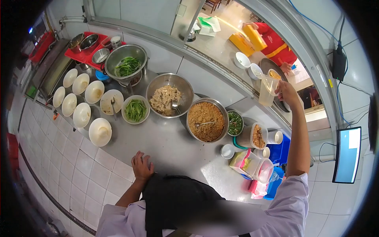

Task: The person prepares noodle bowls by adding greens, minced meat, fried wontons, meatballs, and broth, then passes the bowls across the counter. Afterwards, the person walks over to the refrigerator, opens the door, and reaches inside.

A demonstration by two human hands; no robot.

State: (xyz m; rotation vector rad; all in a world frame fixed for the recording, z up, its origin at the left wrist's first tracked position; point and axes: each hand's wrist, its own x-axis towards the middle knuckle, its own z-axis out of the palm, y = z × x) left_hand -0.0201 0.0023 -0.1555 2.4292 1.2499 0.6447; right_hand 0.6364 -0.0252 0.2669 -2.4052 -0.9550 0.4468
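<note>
Right hand (pixel 286 91) lifts a clear plastic bag (pixel 268 90) toward the serving window, fingers pinched shut on it — left hand (pixel 141 166) rests flat, open, on the tabletop (pixel 166 142) edge; the handover needs a steady reach.

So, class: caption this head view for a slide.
Right hand lifts a clear plastic container; left hand rests on the steel counter.

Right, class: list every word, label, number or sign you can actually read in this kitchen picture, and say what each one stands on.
Nothing here can be read.
White marks on the red garment of the person past the window: too small and blurred.
Wall screen: lit, any text too blurred.
Papers on the far counter: any print too small.
</note>
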